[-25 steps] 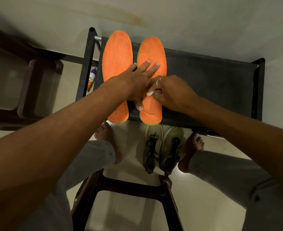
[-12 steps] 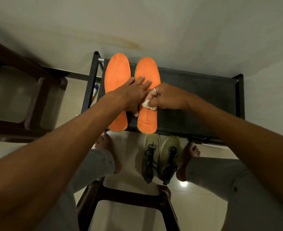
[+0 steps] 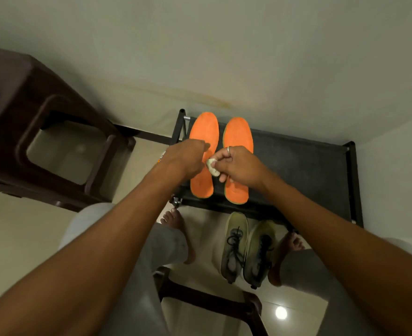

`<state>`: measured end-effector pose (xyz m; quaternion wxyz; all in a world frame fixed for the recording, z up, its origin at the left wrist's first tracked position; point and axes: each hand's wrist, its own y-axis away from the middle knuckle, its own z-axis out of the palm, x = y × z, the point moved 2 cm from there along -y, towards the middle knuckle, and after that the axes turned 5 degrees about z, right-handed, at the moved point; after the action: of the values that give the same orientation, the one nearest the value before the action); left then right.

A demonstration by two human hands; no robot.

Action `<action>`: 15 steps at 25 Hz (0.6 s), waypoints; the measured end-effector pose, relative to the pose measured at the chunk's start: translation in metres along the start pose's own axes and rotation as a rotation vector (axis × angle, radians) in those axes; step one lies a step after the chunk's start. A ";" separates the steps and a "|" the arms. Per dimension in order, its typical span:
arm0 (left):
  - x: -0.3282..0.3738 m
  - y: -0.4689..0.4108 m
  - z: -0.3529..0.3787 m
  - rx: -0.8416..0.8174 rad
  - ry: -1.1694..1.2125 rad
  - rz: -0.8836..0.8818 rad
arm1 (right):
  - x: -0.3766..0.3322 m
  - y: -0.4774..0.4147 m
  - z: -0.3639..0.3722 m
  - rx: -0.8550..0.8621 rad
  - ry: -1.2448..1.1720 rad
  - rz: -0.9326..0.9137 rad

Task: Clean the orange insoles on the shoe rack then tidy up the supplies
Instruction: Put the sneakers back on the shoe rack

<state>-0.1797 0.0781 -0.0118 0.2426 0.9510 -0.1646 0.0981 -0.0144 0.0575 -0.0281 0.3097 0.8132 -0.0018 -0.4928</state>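
Orange left insole and right insole lie on the shoe rack, right hand pinching a white wad over their gap, blurred left hand at its 9 o'clock, grip unclear, shoes at 6 o'clock.

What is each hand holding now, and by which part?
The right hand pinches a small whitish wad by one side, between thumb and fingers. The left hand is blurred above the left orange insole; any hold cannot be told.

Open shoe rack top lies right of the orange insoles. The wall closes its back. A brown stool stands left, and sneakers sit on the floor in front.
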 end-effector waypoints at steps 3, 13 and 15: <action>-0.015 0.035 -0.018 0.083 0.064 -0.059 | -0.038 0.008 0.020 0.020 0.026 -0.065; -0.138 0.167 -0.072 0.370 0.181 -0.258 | -0.180 0.001 0.118 0.024 0.118 -0.230; -0.169 0.197 -0.074 0.405 0.210 -0.304 | -0.204 -0.007 0.150 -0.017 0.116 -0.242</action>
<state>-0.4149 -0.0036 0.0913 0.0752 0.9785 0.0290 0.1897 -0.2412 0.0507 0.0833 0.2545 0.8320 0.1185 -0.4786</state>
